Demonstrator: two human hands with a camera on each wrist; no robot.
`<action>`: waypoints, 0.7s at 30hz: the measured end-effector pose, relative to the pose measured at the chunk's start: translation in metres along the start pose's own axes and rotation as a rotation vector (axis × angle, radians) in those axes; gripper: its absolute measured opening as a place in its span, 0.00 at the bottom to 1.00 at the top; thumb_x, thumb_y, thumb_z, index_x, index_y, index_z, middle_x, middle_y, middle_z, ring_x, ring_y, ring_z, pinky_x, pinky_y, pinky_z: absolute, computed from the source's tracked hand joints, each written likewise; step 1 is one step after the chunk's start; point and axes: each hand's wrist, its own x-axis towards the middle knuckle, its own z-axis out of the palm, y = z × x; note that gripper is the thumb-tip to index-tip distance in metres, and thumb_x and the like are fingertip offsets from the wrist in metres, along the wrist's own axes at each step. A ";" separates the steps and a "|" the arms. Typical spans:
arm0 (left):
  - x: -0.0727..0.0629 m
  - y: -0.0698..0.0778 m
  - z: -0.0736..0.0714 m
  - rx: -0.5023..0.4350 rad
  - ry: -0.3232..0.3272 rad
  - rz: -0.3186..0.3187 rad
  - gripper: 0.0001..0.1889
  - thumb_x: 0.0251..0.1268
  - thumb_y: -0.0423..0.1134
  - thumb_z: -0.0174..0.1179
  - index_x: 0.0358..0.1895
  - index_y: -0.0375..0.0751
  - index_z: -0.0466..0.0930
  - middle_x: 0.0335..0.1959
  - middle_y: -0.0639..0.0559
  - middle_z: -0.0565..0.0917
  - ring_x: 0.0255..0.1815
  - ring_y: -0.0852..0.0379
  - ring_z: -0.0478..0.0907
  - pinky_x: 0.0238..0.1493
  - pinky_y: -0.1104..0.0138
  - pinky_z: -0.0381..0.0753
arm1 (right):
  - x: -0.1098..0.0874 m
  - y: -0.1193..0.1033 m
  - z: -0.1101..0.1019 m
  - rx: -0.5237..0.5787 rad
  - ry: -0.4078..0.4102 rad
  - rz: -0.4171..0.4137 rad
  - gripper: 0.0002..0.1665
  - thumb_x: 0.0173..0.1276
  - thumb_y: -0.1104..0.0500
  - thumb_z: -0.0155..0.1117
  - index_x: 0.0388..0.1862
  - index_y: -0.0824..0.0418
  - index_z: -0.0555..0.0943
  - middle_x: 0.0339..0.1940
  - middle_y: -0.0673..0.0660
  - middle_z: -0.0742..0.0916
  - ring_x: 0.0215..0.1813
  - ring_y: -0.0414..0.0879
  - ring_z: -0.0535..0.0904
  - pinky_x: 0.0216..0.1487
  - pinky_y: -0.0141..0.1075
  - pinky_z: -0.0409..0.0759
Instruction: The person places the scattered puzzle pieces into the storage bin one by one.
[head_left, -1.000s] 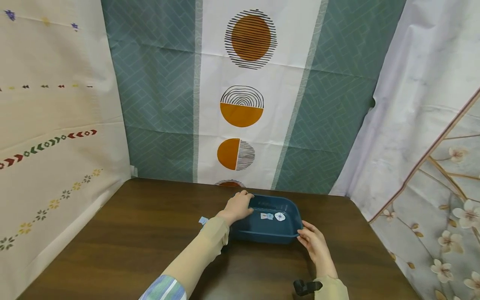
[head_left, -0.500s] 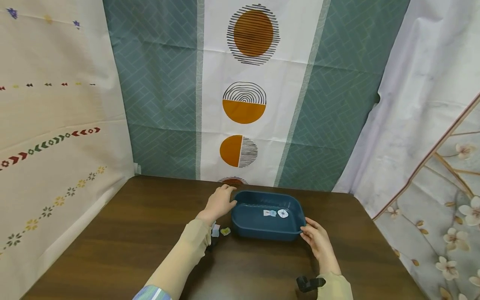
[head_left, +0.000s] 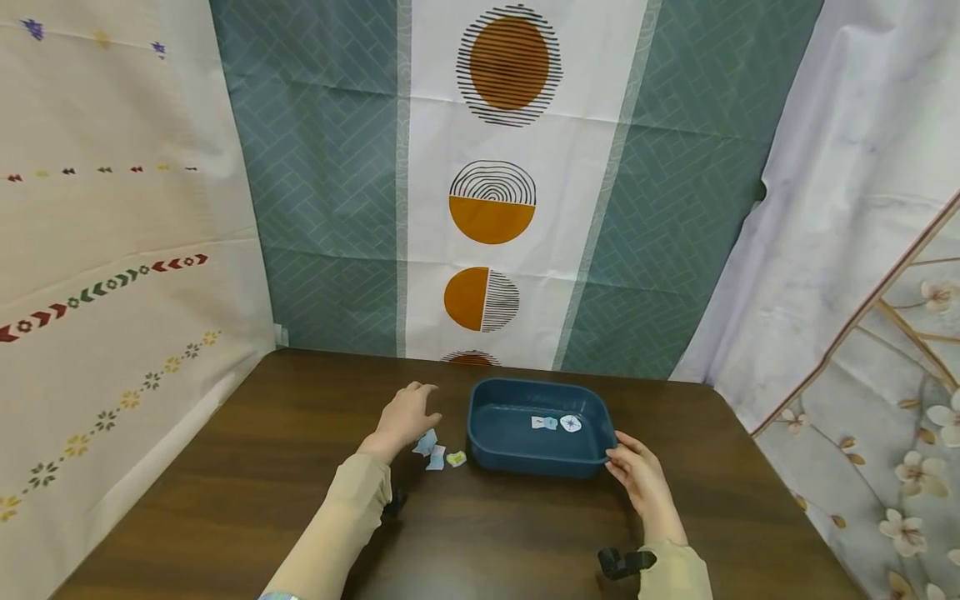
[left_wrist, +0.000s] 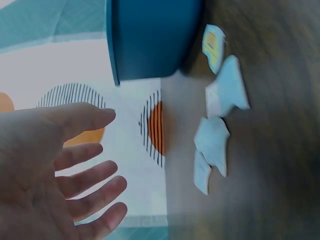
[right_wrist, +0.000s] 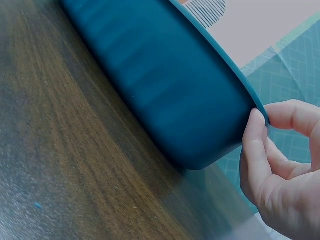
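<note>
A dark blue rectangular basin (head_left: 525,462) stands on the brown table, with a few small printed flat pieces (head_left: 571,424) on its floor. My right hand (head_left: 639,479) pinches the basin's near right corner; in the right wrist view, thumb and finger meet at the rim (right_wrist: 232,67). My left hand (head_left: 401,421) hovers left of the basin with fingers spread and nothing in them. Just beside it on the table lie several flat light-blue pieces (left_wrist: 212,142) and a yellow-marked piece (left_wrist: 213,47), near the basin's left wall.
The brown wooden table (head_left: 225,500) reaches back to a hanging green and white cloth (head_left: 322,208) with orange circles. A cream patterned cloth (head_left: 112,250) hangs at the left, a white floral one (head_left: 840,350) at the right.
My left hand has let go of the basin's left side and moved left, toward the loose pieces, uncovering them. My right hand stays on the basin's corner.
</note>
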 end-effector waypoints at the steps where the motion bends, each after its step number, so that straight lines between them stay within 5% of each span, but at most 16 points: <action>1: -0.002 -0.003 0.000 0.003 -0.004 -0.007 0.28 0.61 0.40 0.67 0.64 0.36 0.74 0.62 0.35 0.75 0.61 0.35 0.73 0.52 0.46 0.79 | 0.000 0.000 0.000 0.001 -0.001 0.001 0.34 0.67 0.72 0.52 0.72 0.72 0.58 0.25 0.42 0.79 0.29 0.32 0.76 0.39 0.24 0.79; 13: -0.024 -0.020 0.004 0.012 -0.020 -0.064 0.25 0.58 0.43 0.69 0.57 0.35 0.79 0.56 0.35 0.80 0.56 0.35 0.76 0.48 0.47 0.80 | -0.001 -0.002 -0.002 -0.022 -0.002 0.001 0.34 0.68 0.71 0.52 0.72 0.73 0.57 0.26 0.42 0.78 0.29 0.32 0.75 0.40 0.23 0.79; 21: -0.030 -0.025 0.010 0.044 -0.022 -0.137 0.24 0.47 0.46 0.75 0.46 0.35 0.85 0.43 0.43 0.86 0.41 0.45 0.82 0.36 0.53 0.81 | 0.001 0.000 -0.001 -0.022 -0.004 0.006 0.34 0.68 0.71 0.52 0.72 0.73 0.57 0.27 0.43 0.78 0.30 0.32 0.76 0.39 0.23 0.79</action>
